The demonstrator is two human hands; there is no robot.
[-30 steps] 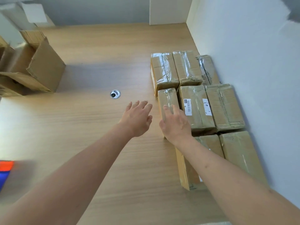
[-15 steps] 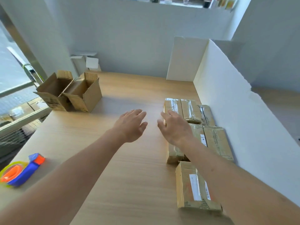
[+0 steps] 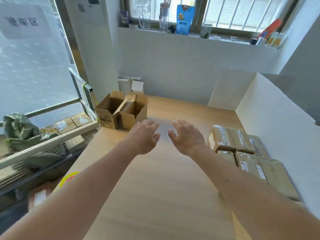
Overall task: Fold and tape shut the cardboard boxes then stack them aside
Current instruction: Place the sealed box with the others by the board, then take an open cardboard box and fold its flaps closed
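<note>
left hand (image 3: 144, 135): hovering over the light wooden worktop (image 3: 155, 179), fingers loose, holding nothing
right hand (image 3: 187, 136): same, fingers spread, empty
open brown cardboard boxes (image 3: 122, 110): sitting at far-left corner
taped brown cardboard boxes (image 3: 242, 153): lying along right edge

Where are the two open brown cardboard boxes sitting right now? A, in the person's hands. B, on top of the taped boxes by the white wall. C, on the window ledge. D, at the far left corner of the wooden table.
D: the two open brown cardboard boxes stand side by side, flaps up, at the far left corner of the wooden table, beyond the empty left hand and right hand.
</note>
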